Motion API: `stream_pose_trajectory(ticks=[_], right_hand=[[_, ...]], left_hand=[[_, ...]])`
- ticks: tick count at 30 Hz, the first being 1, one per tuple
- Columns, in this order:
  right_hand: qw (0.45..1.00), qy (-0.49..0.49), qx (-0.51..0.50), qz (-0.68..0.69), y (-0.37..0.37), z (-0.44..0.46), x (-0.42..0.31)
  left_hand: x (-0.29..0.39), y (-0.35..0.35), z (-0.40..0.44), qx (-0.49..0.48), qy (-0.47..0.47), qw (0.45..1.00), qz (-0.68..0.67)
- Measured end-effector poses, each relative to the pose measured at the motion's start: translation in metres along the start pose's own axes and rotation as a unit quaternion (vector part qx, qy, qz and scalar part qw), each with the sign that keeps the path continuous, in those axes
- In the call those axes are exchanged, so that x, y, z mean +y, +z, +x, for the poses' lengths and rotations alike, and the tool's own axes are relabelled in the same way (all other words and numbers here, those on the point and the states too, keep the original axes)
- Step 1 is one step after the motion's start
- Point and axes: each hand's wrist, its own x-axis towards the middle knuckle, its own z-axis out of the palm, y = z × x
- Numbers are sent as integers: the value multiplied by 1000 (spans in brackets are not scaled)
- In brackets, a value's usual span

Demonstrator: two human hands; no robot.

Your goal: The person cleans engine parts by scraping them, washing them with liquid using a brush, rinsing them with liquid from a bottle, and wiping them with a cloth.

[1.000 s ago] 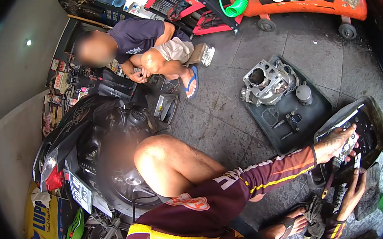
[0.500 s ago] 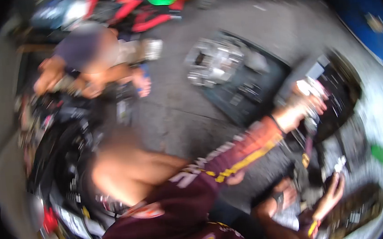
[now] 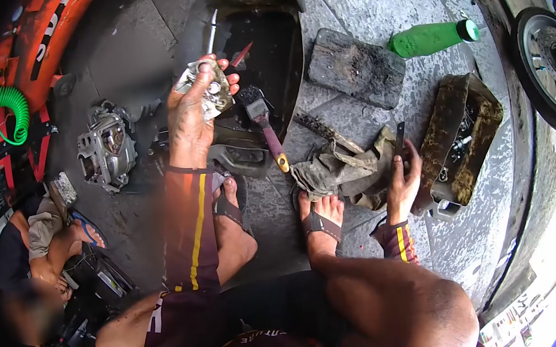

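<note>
My left hand point(image 3: 193, 108) is wrapped round a silvery metal engine part point(image 3: 215, 94), held over the near left edge of a dark basin point(image 3: 300, 44). A thin blade point(image 3: 400, 136) stands up from the fingers of my right hand point(image 3: 404, 178), beside a grey-brown rag point(image 3: 338, 168). Between the hands, a brush point(image 3: 263, 125) with a purple and yellow handle leans at the basin's near edge. A pale pointed tool point(image 3: 212, 32) and a red-handled one point(image 3: 242, 54) show in the basin, just beyond the metal part.
A dirty black block point(image 3: 356, 67) and a green bottle point(image 3: 431, 38) lie right of the basin. Further right are a grimy box point(image 3: 436, 138) of small metal parts and a wheel point(image 3: 552, 70). An engine casing point(image 3: 107, 150) sits at left, near another person's foot point(image 3: 87, 232).
The view has swung to the right, bringing the bottle, box and wheel into clear sight. My left hand still holds the metal part; my right hand with the blade is now beside the rag.
</note>
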Motion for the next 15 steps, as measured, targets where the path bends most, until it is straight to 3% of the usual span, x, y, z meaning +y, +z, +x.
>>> stream_pose_trajectory(ticks=[1, 3, 5, 7, 10, 15], right_hand=[[993, -83, 45, -64, 6, 3, -8], [993, -102, 46, -45, 10, 5, -31], [990, -62, -122, 18, 16, 12, -49], [961, -184, -199, -57, 34, 24, -54], [921, -221, -244, -207, 47, 33, -30], [896, -249, -273, -247, 47, 26, -23]], left_hand=[[-1, 0, 1, -22, 11, 1000, -13], [-5, 1, 1, -48, 27, 997, -45], [-5, 4, 0, -49, 29, 997, -58], [-4, 5, -1, -40, 22, 998, -52], [0, 6, -3, -42, 30, 996, -67], [5, 2, -3, -67, 33, 992, -103]])
